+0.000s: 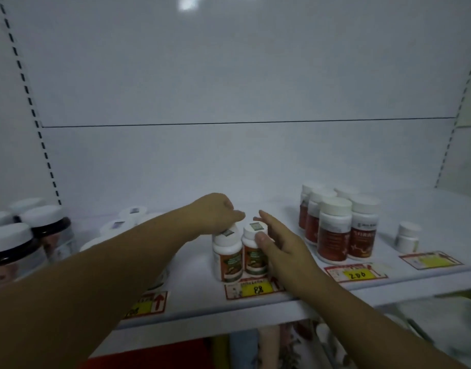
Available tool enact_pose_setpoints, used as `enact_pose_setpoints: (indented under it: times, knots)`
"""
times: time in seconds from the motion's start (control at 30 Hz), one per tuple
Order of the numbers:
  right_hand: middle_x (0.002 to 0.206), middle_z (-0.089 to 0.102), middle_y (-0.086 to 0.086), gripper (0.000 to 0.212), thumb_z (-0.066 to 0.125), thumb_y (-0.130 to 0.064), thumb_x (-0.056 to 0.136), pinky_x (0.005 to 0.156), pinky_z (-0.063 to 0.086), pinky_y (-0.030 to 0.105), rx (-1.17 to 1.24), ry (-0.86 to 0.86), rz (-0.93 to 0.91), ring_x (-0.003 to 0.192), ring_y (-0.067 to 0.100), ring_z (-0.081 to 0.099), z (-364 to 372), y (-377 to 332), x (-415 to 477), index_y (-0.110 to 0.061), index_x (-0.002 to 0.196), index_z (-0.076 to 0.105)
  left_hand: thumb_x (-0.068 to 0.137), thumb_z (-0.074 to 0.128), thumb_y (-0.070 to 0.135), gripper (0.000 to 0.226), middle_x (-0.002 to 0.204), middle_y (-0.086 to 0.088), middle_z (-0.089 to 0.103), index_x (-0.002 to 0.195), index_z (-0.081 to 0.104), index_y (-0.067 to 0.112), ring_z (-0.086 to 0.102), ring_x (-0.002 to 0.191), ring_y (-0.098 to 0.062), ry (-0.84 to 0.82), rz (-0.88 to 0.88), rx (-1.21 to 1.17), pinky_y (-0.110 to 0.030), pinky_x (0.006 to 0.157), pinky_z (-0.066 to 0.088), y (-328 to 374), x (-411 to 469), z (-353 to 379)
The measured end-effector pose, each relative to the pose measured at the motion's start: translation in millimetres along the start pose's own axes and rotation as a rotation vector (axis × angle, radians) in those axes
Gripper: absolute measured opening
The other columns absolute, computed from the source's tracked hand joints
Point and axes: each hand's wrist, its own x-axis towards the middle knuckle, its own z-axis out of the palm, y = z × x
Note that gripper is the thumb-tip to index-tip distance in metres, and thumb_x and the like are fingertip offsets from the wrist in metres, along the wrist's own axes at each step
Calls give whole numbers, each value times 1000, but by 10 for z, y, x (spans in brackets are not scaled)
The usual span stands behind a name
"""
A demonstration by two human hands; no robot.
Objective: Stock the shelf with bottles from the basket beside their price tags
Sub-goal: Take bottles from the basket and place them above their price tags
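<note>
White-capped left bottle (pixel 227 258) sits under the left grip (pixel 215 213), curled round its cap; right grip (pixel 282 243), uncurled, touches right bottle (pixel 254 259).

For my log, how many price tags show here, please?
4: a left tag partly behind the forearm, the 88 tag, the 200 tag, a far-right tag. More may be hidden.

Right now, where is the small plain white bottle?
In the head view, the small white bottle stands alone at the right of the shelf, just behind the rightmost price tag and right of the red-labelled bottles.
</note>
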Motion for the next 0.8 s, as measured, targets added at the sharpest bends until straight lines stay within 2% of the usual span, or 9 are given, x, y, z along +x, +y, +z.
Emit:
enact_pose_setpoints:
  times: [0.1, 0.17, 0.23, 0.3, 0.4, 0.6, 0.7, 0.73, 0.8]
  knots:
    - [145, 43, -8, 44, 42, -36, 96, 108, 33, 25, -226, 143, -118, 129, 4, 40, -79, -164, -38, -31, 139, 37, 90, 45, 52, 58, 145, -4, 44, 138, 38, 20, 52, 115, -21, 30, 94, 132, -32, 92, 40, 80, -85, -25]
    - [147, 42, -7, 46, 40, -39, 95, 111, 26, 27, -430, 205, -233, 133, 7, 36, -229, -383, 40, -29, 140, 38, 91, 40, 56, 61, 152, -2, 33, 142, 33, 23, 42, 131, -23, 88, 163, 241, -35, 104, 35, 203, -154, -85]
    - [150, 36, -6, 50, 38, -43, 95, 109, 19, 24, -588, 206, -306, 138, 10, 30, -480, -656, 187, -28, 142, 33, 90, 36, 59, 63, 155, -1, 29, 143, 30, 25, 35, 137, -23, 132, 194, 275, -37, 109, 30, 370, -253, -170]
    - [155, 28, -2, 56, 38, -46, 94, 111, 15, 27, -834, 92, -350, 143, 14, 20, -835, -893, 323, -25, 145, 26, 89, 32, 62, 69, 158, 0, 21, 147, 22, 25, 23, 143, -23, 96, 182, 376, -41, 114, 22, 546, -348, -245]
    - [158, 16, 5, 67, 36, -52, 93, 117, 8, 37, -1224, -161, -257, 146, 20, 7, -1426, -1110, 327, -19, 148, 16, 88, 27, 65, 76, 160, 0, 8, 150, 9, 25, 3, 147, -21, 1, 128, 603, -44, 117, 9, 865, -484, -303]
    - [159, 10, 3, 68, 35, -52, 93, 118, 4, 40, -1309, -303, -173, 147, 19, 0, -2261, -814, -468, -19, 148, 13, 91, 24, 63, 71, 160, -4, 9, 150, 7, 28, 9, 147, -22, 68, 154, 560, -42, 118, 5, 1578, -803, 302]
    - [157, 21, 1, 65, 39, -52, 92, 116, 13, 38, -1251, -321, -200, 145, 18, 11, -2610, -646, -928, -21, 147, 21, 93, 34, 55, 65, 156, -3, 26, 148, 20, 24, 28, 141, -23, 86, 241, 474, -36, 114, 21, 1884, -1015, 768]
    - [153, 32, 0, 61, 41, -51, 92, 112, 24, 37, -1196, -283, -233, 142, 19, 24, -2700, -593, -1069, -22, 144, 29, 93, 38, 53, 61, 151, -2, 37, 145, 28, 24, 37, 136, -22, 103, 287, 423, -34, 109, 28, 1968, -1086, 925]
    - [129, 59, -2, 46, 43, -49, 91, 90, 42, 32, -1098, -223, -309, 117, 19, 54, -2819, -454, -1368, -25, 130, 48, 90, 46, 50, 54, 137, 1, 55, 138, 41, 26, 51, 122, -17, 50, 364, 358, -25, 97, 35, 2078, -1222, 1269]
